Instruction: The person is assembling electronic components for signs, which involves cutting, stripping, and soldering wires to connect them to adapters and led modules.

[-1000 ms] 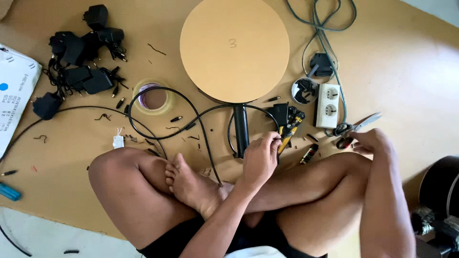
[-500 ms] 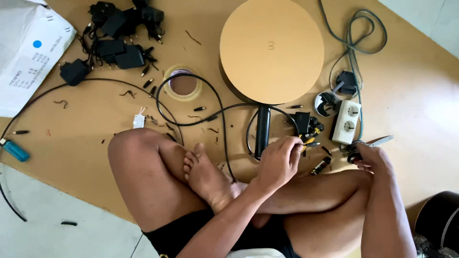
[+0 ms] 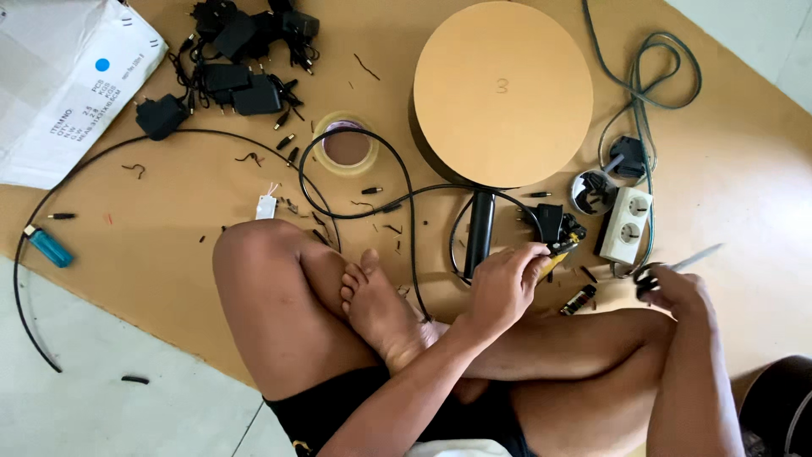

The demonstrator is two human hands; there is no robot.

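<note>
I sit cross-legged on a brown cardboard sheet [image 3: 744,169]. My left hand [image 3: 506,283] reaches over my legs, its fingers closed on a yellow-handled black tool [image 3: 556,250] lying beside a black cylinder [image 3: 480,233]. My right hand [image 3: 677,292] rests above my right knee and grips a black-handled cutting tool [image 3: 695,257] whose metal blade points up and to the right. A white double socket [image 3: 626,224] with a green cable [image 3: 651,76] lies between the two hands. A small dark plug piece [image 3: 579,300] lies just below my left hand.
A large round cardboard disc [image 3: 501,93] lies ahead. Left of it are a tape roll [image 3: 345,148], a pile of black adapters [image 3: 241,72] and a long black cable [image 3: 397,182]. A white printed bag [image 3: 59,93] and a blue lighter [image 3: 51,248] lie far left. Wire scraps are scattered about.
The view has swung left, so everything sits further right and lower in frame. My left hand has closed further over the yellow-handled tool. My right hand keeps hold of its cutting tool.
</note>
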